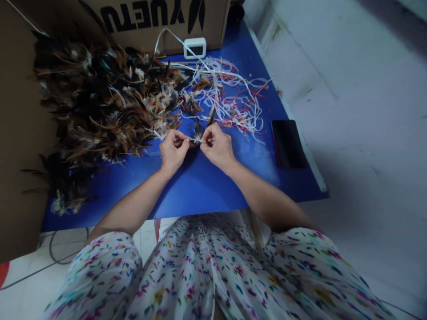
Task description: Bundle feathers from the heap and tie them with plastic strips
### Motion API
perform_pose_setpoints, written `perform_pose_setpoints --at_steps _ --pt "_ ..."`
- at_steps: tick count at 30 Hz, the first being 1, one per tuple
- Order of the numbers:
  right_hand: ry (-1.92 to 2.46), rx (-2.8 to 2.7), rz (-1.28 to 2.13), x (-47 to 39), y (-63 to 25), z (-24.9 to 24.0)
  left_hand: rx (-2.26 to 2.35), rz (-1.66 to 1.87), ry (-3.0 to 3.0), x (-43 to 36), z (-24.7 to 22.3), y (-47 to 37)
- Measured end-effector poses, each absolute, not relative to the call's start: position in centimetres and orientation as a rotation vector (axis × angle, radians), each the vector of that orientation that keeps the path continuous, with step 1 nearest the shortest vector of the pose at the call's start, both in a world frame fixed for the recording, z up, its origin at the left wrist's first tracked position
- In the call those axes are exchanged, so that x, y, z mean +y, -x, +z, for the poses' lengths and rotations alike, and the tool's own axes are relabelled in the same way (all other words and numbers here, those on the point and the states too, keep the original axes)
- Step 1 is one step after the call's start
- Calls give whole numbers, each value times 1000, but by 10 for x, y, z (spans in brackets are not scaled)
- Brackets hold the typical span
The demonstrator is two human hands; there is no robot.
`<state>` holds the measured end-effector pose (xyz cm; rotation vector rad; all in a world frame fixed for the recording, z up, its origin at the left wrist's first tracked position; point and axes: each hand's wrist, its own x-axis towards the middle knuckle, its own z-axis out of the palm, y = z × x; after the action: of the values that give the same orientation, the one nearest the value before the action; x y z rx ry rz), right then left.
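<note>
Black feathers (197,128) lie between our left grip (174,151), which pinches a pale strand (191,140), and our right grip (218,144), pinched narrow at their fluffy base (198,138), over the blue counter (200,191).

Your table (133,191) is a strong blue, paler where light catches it. The feathers (110,102) on your left mix russet, brown and black, with a faint green gloss and cream fluff. The tuft (198,129) you hold is dark grey, whitish at its base. Ahead of you, the tangle (255,120) is white shot through with red. Your phone (289,144) shows black with a red edge; the gadget (195,48) is white around a dark screen. The box (150,39) is brown with black lettering. Your top (180,275) is white, scattered with pink, blue, green, yellow and purple flecks. The wall (376,111) looks pale bluish grey, stained brown.
</note>
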<state>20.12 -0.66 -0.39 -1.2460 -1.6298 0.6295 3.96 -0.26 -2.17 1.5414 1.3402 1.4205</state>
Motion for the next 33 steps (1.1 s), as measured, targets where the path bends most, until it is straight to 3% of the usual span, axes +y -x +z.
perform_pose_setpoints --at_steps 12,26,33 --pt "1248 -1634 747 -6 -200 -5 1312 1275 -1522 0 -22 -35" --pt "1132 -1686 719 -7 -197 -8 1399 851 -1789 -1 -4 -33" --pt "1107 -1692 700 -5 -198 -6 1275 947 -1758 -1 -12 -32"
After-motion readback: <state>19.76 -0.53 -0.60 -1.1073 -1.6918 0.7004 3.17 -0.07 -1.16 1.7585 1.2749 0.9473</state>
